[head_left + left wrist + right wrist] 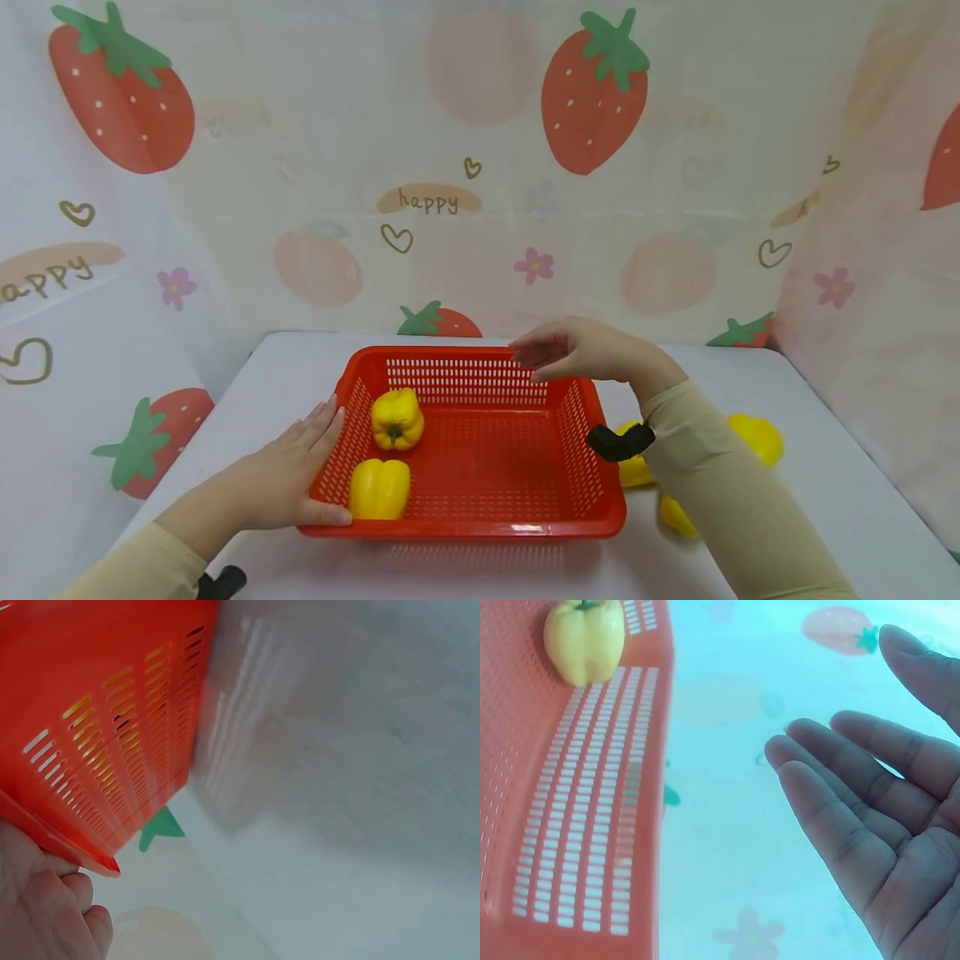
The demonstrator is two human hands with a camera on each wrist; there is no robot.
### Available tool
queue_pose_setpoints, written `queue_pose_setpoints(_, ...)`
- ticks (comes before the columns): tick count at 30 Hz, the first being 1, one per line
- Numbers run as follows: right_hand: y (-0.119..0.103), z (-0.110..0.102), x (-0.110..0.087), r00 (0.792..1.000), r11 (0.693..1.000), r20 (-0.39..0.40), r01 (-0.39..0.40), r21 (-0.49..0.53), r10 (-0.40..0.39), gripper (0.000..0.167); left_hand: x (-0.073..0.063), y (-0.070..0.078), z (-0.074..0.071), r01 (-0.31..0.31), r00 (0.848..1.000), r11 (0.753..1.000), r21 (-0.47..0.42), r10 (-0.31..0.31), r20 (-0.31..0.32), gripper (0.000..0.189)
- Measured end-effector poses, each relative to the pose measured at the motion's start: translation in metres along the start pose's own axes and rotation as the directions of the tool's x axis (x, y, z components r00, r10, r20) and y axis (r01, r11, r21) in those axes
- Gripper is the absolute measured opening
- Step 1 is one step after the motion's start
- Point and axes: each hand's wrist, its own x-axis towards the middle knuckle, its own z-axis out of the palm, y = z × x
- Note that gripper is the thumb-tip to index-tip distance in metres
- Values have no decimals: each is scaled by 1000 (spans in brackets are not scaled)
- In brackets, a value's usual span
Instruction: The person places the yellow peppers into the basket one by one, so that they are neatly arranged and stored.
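Left hand (pixel 288 473), outstretched, rests on red basket (pixel 480 529) (right hand (pixel 596 350) hovers, loosely spread).

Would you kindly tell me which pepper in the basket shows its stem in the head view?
The far yellow pepper, its green stem visible; the near yellow pepper shows none.

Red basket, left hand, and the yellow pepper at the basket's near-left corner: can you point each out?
Red basket (pixel 483 458), head view: bare floor.
Left hand (pixel 285 475), head view: back of the hand.
Yellow pepper (pixel 380 490), head view: middle of its visible side.
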Motion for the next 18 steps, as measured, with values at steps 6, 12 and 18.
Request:
queue_pose_setpoints(6, 15, -12, -26, 999, 1000, -45, -23, 20, 24, 47, 1, 0, 0, 1, 1000, 1000, -6, -1, 0, 123)
queue_pose_setpoints(12, 31, -20, -49, 995, 999, -95, -29, 35, 32, 49, 0, 2, -2, 4, 1000, 1000, -14, -4, 3, 123)
queue_pose_setpoints(18, 39, -23, -70, 989, 999, -147, -19, 36, 24, 47, 0, 1, -2, 10, 1000, 1000, -5, -10, 12, 124)
